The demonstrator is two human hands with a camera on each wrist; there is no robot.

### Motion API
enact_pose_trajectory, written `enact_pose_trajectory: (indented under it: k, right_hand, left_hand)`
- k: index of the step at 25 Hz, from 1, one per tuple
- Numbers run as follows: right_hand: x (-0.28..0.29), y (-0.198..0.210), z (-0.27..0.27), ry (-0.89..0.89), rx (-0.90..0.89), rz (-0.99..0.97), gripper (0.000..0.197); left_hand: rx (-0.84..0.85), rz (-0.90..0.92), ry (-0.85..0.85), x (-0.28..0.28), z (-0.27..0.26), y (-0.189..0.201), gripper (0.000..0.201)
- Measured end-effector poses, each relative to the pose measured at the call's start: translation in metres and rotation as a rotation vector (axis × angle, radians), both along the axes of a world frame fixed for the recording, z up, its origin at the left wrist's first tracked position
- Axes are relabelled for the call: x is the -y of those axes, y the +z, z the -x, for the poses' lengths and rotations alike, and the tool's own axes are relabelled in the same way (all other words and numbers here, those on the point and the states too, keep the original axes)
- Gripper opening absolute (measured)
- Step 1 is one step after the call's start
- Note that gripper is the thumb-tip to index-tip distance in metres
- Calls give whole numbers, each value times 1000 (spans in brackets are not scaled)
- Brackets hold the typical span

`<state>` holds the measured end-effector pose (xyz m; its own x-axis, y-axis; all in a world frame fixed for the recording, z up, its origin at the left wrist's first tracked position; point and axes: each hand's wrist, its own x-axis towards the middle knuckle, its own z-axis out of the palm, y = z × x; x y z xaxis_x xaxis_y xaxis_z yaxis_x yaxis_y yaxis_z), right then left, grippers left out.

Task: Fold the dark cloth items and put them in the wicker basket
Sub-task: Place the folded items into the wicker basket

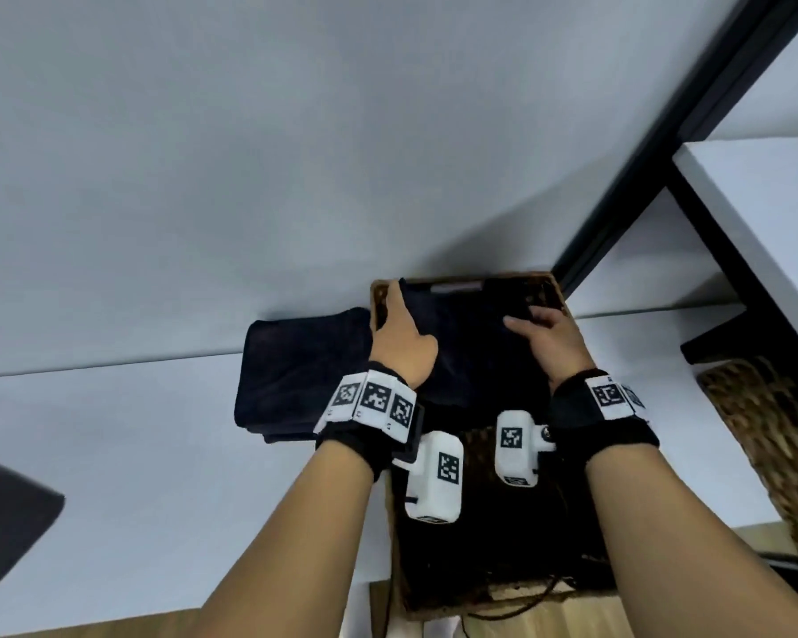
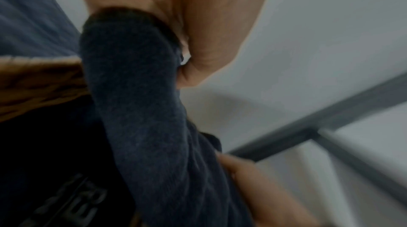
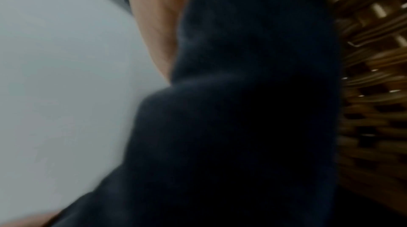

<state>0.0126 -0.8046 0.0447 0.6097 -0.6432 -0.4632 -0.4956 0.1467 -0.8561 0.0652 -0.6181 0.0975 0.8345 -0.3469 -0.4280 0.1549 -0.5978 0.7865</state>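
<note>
A folded dark navy cloth item (image 1: 471, 343) is held over the far end of the rectangular brown wicker basket (image 1: 547, 287), partly inside its rim. Its left edge is gripped by the left hand (image 1: 404, 336), fingers extended along the far corner and thumb laid on top; in the left wrist view the fabric (image 2: 141, 109) is seen pinched under the thumb. Its right edge is gripped by the right hand (image 1: 547, 338), fingers curled into the cloth. A second folded dark cloth (image 1: 296, 370) is seen lying on the white surface (image 1: 134, 430), just beside the basket's left wall.
</note>
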Motion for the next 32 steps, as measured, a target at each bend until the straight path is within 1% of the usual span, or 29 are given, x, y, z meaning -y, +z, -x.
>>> enact_pose_trajectory:
  k: [2, 4, 6, 7, 8, 9, 10, 11, 12, 13, 14, 16, 17, 18, 19, 20, 21, 22, 23, 24, 25, 26, 27, 28, 29, 30, 32]
  right_hand:
    - [6, -30, -6, 73, -75, 102, 53]
    - [8, -62, -14, 162, -120, 133, 56]
    - [4, -87, -21, 248, -146, 112, 57]
    - [-1, -93, -24, 293, -160, 105, 56]
    - [-6, -99, -25, 332, -176, 118, 56]
    - [-10, -102, -27, 350, -177, 158, 55]
    - [-13, -101, -26, 331, -160, 236, 54]
    - [-15, -99, -24, 284, -125, 357, 52]
    - [-17, -98, -21, 247, -74, 509, 46]
    - [-18, -100, -18, 258, -40, 627, 37]
    - [-17, -103, -15, 319, -40, 676, 28]
    - [-17, -105, -11, 482, -157, 622, 22]
    - [-17, -101, -12, 497, -189, 602, 21]
    - [-18, -92, -15, 444, -158, 609, 20]
    - [-22, -78, -19, 344, -68, 616, 18]
    - [-36, -56, -25, 247, 71, 607, 16]
    - [-49, -36, -29, 197, 188, 562, 16]
    - [-71, -14, -39, 223, 283, 503, 16]
    - [-96, 4, -46, 308, 324, 460, 16]
    - [-122, 13, -55, 428, 312, 441, 14]
    - [-147, 16, -63, 553, 262, 440, 14]
    - [-168, 15, -70, 669, 186, 444, 15]
    - [-182, 11, -75, 764, 97, 451, 18]
    - [-195, 5, -78, 837, 11, 462, 21]
    - [-203, -1, -82, 886, -71, 473, 25]
    - [-207, -5, -82, 913, -144, 487, 28]
    - [-209, -12, -84, 905, -241, 509, 33]
  left_hand:
    - [8, -206, -21, 16, 9, -26, 89]
    - [38, -368, -8, 28, 14, -44, 95]
    - [152, -479, -19, 32, 15, -60, 98]
    - [189, -524, -75, 33, 17, -69, 96]
    - [188, -568, -170, 34, 21, -78, 92]
    - [147, -612, -271, 35, 24, -86, 85]
    - [76, -646, -342, 36, 28, -93, 77]
    - [-10, -665, -376, 36, 29, -98, 71]
    - [-86, -676, -387, 36, 28, -103, 69]
    - [-132, -678, -382, 35, 27, -106, 68]
    - [-141, -663, -366, 35, 24, -107, 66]
    - [-65, -549, -283, 32, 21, -98, 59]
    - [-5, -438, -218, 28, 17, -87, 54]
    - [38, -301, -153, 21, 11, -75, 48]
    - [53, -136, -68, 11, 5, -61, 40]
    - [42, 36, 40, -9, -6, -45, 30]
    - [53, 168, 156, -25, -16, -34, 24]
    - [103, 221, 283, -49, -30, -26, 23]
    - [172, 174, 368, -75, -43, -23, 22]
    - [206, 24, 405, -101, -55, -25, 21]
    - [176, -166, 410, -125, -62, -30, 27]
    - [91, -339, 368, -144, -67, -38, 36]
    - [-15, -437, 310, -155, -67, -48, 44]
    - [-108, -468, 263, -164, -65, -56, 48]
    - [-154, -458, 232, -168, -63, -60, 51]
    - [-167, -435, 225, -171, -61, -63, 53]
    - [-160, -425, 245, -174, -63, -61, 63]
